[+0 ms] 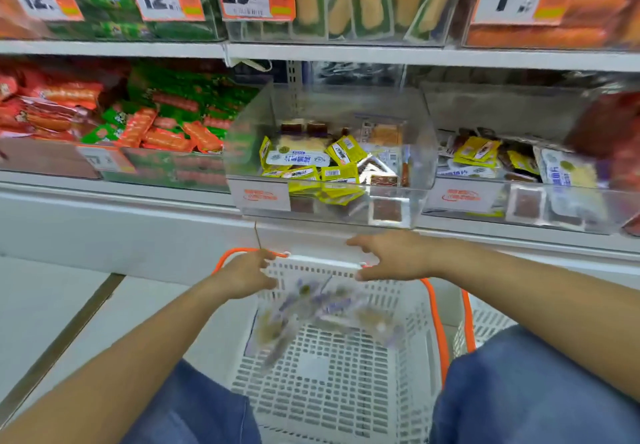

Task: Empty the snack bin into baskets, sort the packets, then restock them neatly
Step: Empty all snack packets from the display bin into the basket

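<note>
A clear plastic snack bin [420, 132] sits on the shelf ahead, holding several yellow, white and brown packets [341, 154]. Below it, between my knees, stands a white basket [410, 308] with orange handles. A blurred bunch of white and purple packets [311, 308] is in mid-air inside the basket, just under my hands. My left hand [247, 272] hovers at the basket's far left rim, fingers spread and empty. My right hand [393, 255] hovers over the far rim, fingers apart, holding nothing.
Another clear bin [585, 198] with similar packets stands to the right. Red and green sausage packs [145, 121] fill the bins to the left. A second white basket [485, 322] shows at the right, behind my knee. Price tags hang on the upper shelf [311, 52].
</note>
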`<state>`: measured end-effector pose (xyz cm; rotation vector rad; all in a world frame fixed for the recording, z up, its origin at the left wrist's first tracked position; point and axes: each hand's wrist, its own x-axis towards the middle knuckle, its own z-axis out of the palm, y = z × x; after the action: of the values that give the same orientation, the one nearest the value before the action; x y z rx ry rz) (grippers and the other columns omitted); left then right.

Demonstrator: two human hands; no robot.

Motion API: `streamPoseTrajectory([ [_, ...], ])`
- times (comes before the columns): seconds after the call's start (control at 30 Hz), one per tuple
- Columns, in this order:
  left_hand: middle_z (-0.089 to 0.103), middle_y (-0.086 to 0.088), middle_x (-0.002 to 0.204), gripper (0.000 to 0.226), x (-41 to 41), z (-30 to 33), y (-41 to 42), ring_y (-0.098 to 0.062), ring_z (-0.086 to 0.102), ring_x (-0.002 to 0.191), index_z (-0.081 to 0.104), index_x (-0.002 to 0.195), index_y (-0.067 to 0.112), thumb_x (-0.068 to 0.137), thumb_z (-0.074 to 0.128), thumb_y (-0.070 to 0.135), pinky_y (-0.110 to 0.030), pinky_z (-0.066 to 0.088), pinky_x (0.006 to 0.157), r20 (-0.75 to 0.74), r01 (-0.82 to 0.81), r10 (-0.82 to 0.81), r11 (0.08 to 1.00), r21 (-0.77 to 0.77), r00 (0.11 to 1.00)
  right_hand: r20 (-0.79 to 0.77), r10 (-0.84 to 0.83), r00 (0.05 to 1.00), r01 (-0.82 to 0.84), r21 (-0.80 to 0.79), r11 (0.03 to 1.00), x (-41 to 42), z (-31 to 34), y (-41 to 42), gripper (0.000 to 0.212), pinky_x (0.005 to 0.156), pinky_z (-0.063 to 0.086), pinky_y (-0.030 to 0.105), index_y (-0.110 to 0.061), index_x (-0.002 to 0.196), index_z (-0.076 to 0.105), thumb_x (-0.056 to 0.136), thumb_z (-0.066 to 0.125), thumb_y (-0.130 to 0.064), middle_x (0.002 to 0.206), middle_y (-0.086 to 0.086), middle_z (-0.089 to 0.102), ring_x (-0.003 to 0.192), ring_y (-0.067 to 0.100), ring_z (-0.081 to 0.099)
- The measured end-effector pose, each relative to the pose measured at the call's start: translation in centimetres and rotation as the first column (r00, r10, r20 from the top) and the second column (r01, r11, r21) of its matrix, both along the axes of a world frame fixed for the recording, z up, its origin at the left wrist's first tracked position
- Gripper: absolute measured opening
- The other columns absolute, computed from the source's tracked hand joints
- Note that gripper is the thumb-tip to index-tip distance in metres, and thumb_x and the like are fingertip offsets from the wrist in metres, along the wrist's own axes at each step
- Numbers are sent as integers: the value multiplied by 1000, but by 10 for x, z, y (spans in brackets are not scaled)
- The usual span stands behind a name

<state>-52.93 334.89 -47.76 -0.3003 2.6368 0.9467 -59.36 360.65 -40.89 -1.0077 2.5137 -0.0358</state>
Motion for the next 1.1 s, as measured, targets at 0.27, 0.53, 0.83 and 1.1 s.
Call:
streamPoseTrajectory([
  [0.27,72,-3,83,13,-49,112,20,-19,68,76,69,92,22,86,61,14,-27,52,69,-522,-79,125,991,108,844,-239,-381,893,196,-555,808,-45,71,-1,22,76,47,29,-28,109,67,91,54,-29,89,-7,67,88,16,62],
  [0.53,54,-5,134,62,-143,113,12,-24,55,116,45,136,15,83,68,40,-30,43,90,-290,-78,14,975,-207,957,-154,-330,932,281,-273,920,-113,53,-20,62,88,41,31,-15,135,43,86,65,-45,132,9,55,120,27,50],
  [0.83,-12,-13,159,125,-174,92,31,-32,10,147,-6,153,26,61,54,86,-43,20,117,264,247,-142,871,-424,954,-80,-355,931,364,169,916,-146,22,-42,113,110,32,48,-21,152,7,68,62,-75,155,7,29,140,32,30],
  [1.1,40,-7,133,85,-168,102,28,-27,50,114,44,137,28,69,60,76,-32,43,91,162,350,-325,683,-641,932,-276,-114,955,133,53,990,-134,17,-59,80,98,41,40,-24,144,30,80,60,-63,134,12,43,123,32,44],
])
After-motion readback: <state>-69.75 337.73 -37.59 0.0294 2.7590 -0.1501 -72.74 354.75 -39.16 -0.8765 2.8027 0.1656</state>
